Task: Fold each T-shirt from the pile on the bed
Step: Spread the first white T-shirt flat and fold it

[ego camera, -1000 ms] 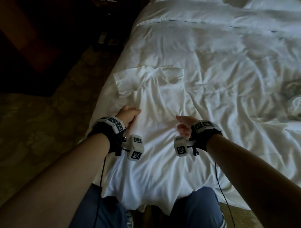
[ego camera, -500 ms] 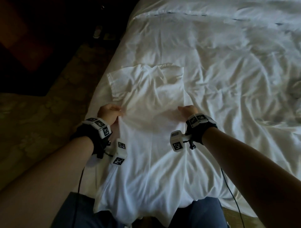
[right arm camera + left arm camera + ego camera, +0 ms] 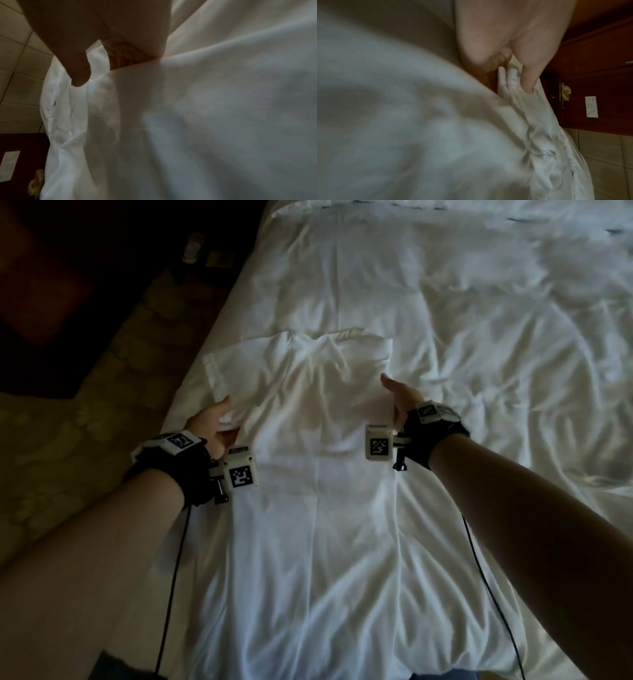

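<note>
While laid flat along the near-left part of the bed: a white T-shirt (image 3: 318, 474) is seen, collar far, hem hanging over the near edge.
Bed: the white bed sheet (image 3: 479, 337) is rumpled, and the shirt is hard to tell from it on the right side.
Left hand: the left hand (image 3: 214, 422) is placed at the shirt's left edge, just below the left sleeve (image 3: 219, 371); in the left wrist view the cloth (image 3: 513, 86) is pinched between thumb and fingers (image 3: 529, 81).
Right hand: the right hand (image 3: 399, 397) is set at the shirt's right edge, opposite the left; in the right wrist view the thumb (image 3: 77, 73) is laid over the cloth edge and the fingers are curled beneath it, so the edge appears to be held.
Step in hand: the shirt is judged to be gripped at both sides, ready for the first fold; no fold is made yet.
Next move: one side with its sleeve would likely be carried toward the middle, with the cloth kept taut so that wrinkles are not trapped.
Pile: no other shirts can be made out in these views.
</note>
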A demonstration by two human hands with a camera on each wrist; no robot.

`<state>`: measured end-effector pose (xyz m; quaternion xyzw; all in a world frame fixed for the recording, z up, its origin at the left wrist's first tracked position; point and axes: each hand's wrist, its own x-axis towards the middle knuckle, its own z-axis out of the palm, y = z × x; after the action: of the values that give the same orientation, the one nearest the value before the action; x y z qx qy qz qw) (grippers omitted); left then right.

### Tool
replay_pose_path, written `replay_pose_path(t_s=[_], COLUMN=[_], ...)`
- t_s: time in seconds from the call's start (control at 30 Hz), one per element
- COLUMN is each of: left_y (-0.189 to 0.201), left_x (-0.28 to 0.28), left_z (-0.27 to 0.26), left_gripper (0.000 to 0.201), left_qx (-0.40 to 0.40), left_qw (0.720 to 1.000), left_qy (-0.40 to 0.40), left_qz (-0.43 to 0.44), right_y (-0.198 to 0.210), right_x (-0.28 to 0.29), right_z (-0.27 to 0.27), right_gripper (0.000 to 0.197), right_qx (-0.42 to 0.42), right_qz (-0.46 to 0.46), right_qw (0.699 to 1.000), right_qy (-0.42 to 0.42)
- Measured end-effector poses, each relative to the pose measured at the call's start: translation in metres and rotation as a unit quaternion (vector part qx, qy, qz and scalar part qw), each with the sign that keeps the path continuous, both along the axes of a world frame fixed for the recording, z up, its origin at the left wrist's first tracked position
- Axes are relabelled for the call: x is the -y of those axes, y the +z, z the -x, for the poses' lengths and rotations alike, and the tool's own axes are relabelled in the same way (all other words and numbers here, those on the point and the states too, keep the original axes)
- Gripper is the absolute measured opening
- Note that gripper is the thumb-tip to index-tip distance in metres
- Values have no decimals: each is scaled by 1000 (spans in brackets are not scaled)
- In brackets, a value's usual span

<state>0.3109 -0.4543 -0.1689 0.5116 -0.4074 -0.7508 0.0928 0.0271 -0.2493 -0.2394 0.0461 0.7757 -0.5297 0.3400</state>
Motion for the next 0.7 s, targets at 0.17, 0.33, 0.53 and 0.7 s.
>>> replay_pose_path(t_s=[0.17,0.33,0.53,0.7], left_y=[-6,-16,-21,-29], left_x=[15,27,36,36], left_z=[21,27,27,24], left_gripper=[37,30,36,36], left_qx=[50,17,-145,-124], left_qw=[998,999,987,988], left_qy=[-3,-48,14,3], left_qz=[29,18,71,91], right_y=[56,62,77,74], right_x=[22,42,59,45], right_z=[-19,-5,17,33], right_gripper=[50,26,10,11], right_qx=[26,4,-113,-161], right_qz=[52,90,83,54], right_qw=[998,995,989,981], right_qy=[-7,-33,-55,-89])
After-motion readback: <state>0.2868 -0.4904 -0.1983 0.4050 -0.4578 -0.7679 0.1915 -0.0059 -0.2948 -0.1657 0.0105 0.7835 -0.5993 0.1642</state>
